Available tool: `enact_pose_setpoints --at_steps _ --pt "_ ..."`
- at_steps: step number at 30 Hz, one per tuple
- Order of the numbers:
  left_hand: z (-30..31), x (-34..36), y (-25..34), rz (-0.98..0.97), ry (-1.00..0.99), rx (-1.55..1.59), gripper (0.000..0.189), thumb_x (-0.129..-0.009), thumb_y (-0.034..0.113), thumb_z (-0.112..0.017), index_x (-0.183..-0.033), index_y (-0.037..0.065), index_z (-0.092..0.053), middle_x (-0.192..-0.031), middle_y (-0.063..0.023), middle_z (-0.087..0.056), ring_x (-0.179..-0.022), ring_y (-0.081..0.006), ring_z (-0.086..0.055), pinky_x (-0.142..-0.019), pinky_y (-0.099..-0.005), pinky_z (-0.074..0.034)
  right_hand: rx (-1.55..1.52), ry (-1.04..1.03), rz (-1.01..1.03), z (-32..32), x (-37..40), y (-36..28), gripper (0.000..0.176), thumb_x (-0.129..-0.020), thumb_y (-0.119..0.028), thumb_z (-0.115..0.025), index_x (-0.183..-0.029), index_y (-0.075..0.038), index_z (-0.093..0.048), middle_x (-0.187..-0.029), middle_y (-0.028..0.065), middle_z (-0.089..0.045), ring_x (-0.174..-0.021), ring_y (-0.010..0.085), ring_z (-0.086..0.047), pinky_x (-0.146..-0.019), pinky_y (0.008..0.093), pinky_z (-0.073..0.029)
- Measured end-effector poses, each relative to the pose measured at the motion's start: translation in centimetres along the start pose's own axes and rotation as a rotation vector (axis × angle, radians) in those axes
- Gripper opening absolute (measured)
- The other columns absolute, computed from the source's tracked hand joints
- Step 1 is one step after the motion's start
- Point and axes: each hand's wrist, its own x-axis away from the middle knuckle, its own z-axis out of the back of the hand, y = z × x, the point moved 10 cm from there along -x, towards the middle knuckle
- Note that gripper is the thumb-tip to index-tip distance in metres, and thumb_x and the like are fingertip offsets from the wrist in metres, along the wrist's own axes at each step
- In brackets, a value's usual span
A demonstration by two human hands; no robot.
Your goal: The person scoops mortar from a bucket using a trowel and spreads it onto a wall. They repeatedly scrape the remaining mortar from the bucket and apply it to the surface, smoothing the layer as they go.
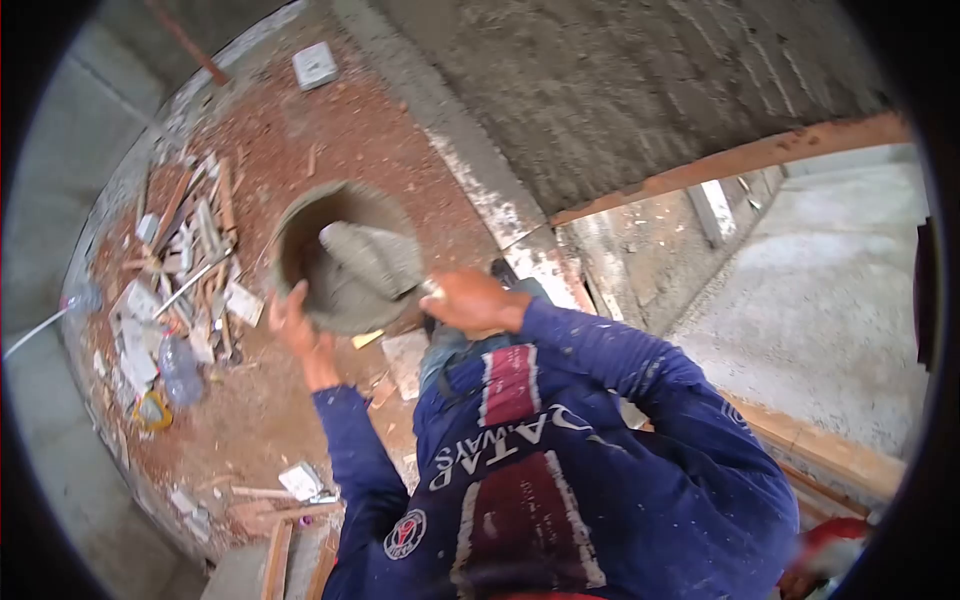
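Observation:
A round bucket (290,225) with grey mortar inside stands in front of me. My right hand (472,300) is closed round the handle of a trowel (375,262), whose blade carries wet mortar and lies over the bucket's opening. My left hand (302,335) is at the near left rim of the bucket, fingers apart and raised, with nothing in it; whether it touches the rim is unclear.
Wood scraps (205,225) and debris lie on the dirt floor to the left, with a plastic bottle (178,370). A white block (314,66) is beyond the bucket. A mortar-covered wall (640,90) with a wooden edge board (740,165) stands at the upper right.

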Motion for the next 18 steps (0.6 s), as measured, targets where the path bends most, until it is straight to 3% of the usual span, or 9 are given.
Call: enact_pose_setpoints --at_steps 5,8,10,12,13,14,15,17,18 --pt "13.5 3.9 0.2 -0.115 0.484 -0.163 0.048 -0.075 0.001 -0.067 -0.122 -0.003 -0.058 -0.112 -0.0129 -0.063 -0.099 -0.0258 -0.061 -0.087 -0.0390 -0.052 -0.253 -0.166 0.072 -1.1 0.0 -6.9 0.042 -0.090 -0.031 -0.060 -0.107 0.007 -0.057 -0.088 0.0288 -0.066 -0.088 0.0470 -0.064 -0.079 0.0507 -0.052" --pt "16.9 8.4 2.9 -0.125 0.633 -0.258 0.051 -0.075 0.008 -0.070 -0.122 -0.004 -0.057 -0.109 -0.0134 -0.064 -0.093 -0.0261 -0.062 -0.081 -0.0400 -0.053 -0.330 -0.310 0.217 -5.0 -0.6 -9.0 0.043 -0.089 -0.032 -0.061 -0.109 0.006 -0.057 -0.091 0.0298 -0.065 -0.088 0.0450 -0.065 -0.076 0.0502 -0.053" --pt "19.0 12.1 4.8 -0.142 0.806 -0.407 0.047 -0.075 0.011 -0.072 -0.119 -0.003 -0.059 -0.104 -0.0117 -0.065 -0.087 -0.0228 -0.062 -0.077 -0.0379 -0.053 -0.429 -0.353 0.363 -5.1 -1.3 -9.4 0.045 -0.089 -0.035 -0.064 -0.113 0.003 -0.058 -0.095 0.0277 -0.066 -0.088 0.0366 -0.067 -0.076 0.0462 -0.054" --pt "22.9 14.4 4.8 -0.131 0.814 -0.457 0.037 -0.076 0.010 -0.071 -0.110 -0.003 -0.062 -0.098 -0.0115 -0.066 -0.083 -0.0219 -0.062 -0.076 -0.0365 -0.053 -0.542 -0.445 0.394 -4.7 -3.4 -5.6 0.046 -0.089 -0.036 -0.065 -0.114 0.002 -0.059 -0.096 0.0251 -0.066 -0.089 0.0326 -0.067 -0.077 0.0435 -0.054" --pt "20.6 16.1 5.9 -0.160 0.860 -0.457 0.029 -0.078 0.009 -0.070 -0.103 -0.003 -0.063 -0.094 -0.0119 -0.066 -0.080 -0.0222 -0.063 -0.075 -0.0362 -0.054 -0.660 -0.520 0.410 -3.3 -4.4 -4.7 0.046 -0.089 -0.038 -0.066 -0.115 0.000 -0.061 -0.098 0.0226 -0.067 -0.089 0.0285 -0.067 -0.078 0.0409 -0.054" --pt "21.1 17.3 5.5 -0.165 0.834 -0.370 0.025 -0.078 0.007 -0.069 -0.101 -0.003 -0.063 -0.094 -0.0121 -0.066 -0.079 -0.0226 -0.063 -0.073 -0.0362 -0.054 -0.768 -0.470 0.249 -0.5 -5.6 -0.3 0.041 -0.086 -0.037 -0.068 -0.107 -0.001 -0.068 -0.096 0.0155 -0.068 -0.090 0.0251 -0.065 -0.081 0.0369 -0.051" --pt "21.4 18.2 5.0 -0.169 0.804 -0.284 0.022 -0.079 0.006 -0.067 -0.098 -0.003 -0.063 -0.093 -0.0123 -0.066 -0.078 -0.0229 -0.063 -0.072 -0.0362 -0.055 -0.703 -0.435 0.254 0.8 -7.7 4.6 0.035 -0.087 -0.035 -0.067 -0.105 -0.005 -0.071 -0.096 0.0122 -0.068 -0.094 0.0237 -0.064 -0.085 0.0358 -0.050" --pt "20.4 20.1 5.2 -0.149 0.869 -0.374 0.022 -0.079 0.005 -0.066 -0.099 -0.004 -0.063 -0.093 -0.0124 -0.066 -0.078 -0.0233 -0.064 -0.071 -0.0364 -0.055 -0.582 -0.051 0.486 9.5 -9.9 16.5 0.027 -0.087 -0.026 -0.067 -0.103 -0.005 -0.071 -0.101 0.0098 -0.068 -0.089 0.0230 -0.066 -0.079 0.0371 -0.053" --pt "19.9 20.9 5.5 -0.138 0.914 -0.441 0.023 -0.080 0.004 -0.065 -0.100 -0.005 -0.062 -0.093 -0.0126 -0.066 -0.078 -0.0236 -0.064 -0.070 -0.0367 -0.055 -0.739 -0.018 0.168 17.5 -8.3 21.4 0.028 -0.088 -0.022 -0.066 -0.108 -0.002 -0.068 -0.096 0.0072 -0.069 -0.083 0.0213 -0.066 -0.073 0.0335 -0.055"
